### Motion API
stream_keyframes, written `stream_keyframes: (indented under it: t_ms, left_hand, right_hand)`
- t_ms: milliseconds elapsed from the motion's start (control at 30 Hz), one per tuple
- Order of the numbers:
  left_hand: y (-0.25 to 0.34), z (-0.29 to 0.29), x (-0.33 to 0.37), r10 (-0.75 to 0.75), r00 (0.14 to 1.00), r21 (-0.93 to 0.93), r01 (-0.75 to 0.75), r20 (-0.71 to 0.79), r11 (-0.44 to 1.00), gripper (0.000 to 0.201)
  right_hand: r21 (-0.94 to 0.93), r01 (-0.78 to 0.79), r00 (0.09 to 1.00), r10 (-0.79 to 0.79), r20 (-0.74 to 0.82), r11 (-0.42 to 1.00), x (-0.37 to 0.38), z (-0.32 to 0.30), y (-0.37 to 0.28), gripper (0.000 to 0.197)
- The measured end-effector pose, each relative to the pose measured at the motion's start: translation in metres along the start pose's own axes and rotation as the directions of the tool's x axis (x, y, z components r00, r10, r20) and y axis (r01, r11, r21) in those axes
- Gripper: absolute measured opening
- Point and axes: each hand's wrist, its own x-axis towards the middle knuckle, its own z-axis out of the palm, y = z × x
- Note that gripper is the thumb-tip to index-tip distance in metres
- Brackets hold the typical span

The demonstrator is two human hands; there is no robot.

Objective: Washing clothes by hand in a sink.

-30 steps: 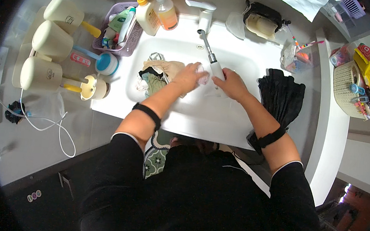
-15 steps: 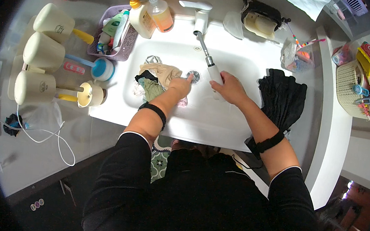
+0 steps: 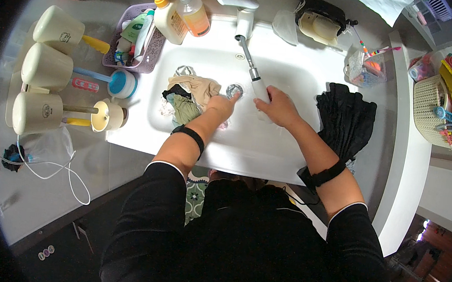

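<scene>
My right hand is closed around the white faucet spray head, which hangs on a jointed metal arm from the faucet and slants down over the white sink. Whether water runs from it, I cannot tell. My left hand is low in the basin, with a finger stretched out to the round metal drain; its other fingers are mostly hidden. Against that hand's left side lies a pile of small clothes: a beige piece, an olive green piece, black and white ones. A bit of pink shows below it.
Black pleated cloth lies over the sink's right rim. Behind the left rim stand a purple basket, a pump bottle and a bottle of orange liquid. Cream cups hang at left; a clear holder stands at back right.
My left finger has shifted slightly at the drain, uncovering more of it. The view has moved a little. My right hand keeps its hold on the faucet spray head.
</scene>
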Motion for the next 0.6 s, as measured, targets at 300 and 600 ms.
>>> stream_keyframes:
  t_ms: [300,600]
  left_hand:
    - [0.003,0.015,-0.009,0.053,0.982,0.158,-0.024,-0.181,0.987,0.059]
    - [0.001,0.0,-0.027,0.027,0.938,-0.056,-0.049,-0.345,0.997,0.042]
  right_hand:
    - [0.006,0.012,1.0,-0.012,0.001,1.0,0.004,0.001,0.005,0.035]
    - [0.067,-0.031,0.997,0.026,0.067,0.997,0.008,0.014,-0.001,0.036]
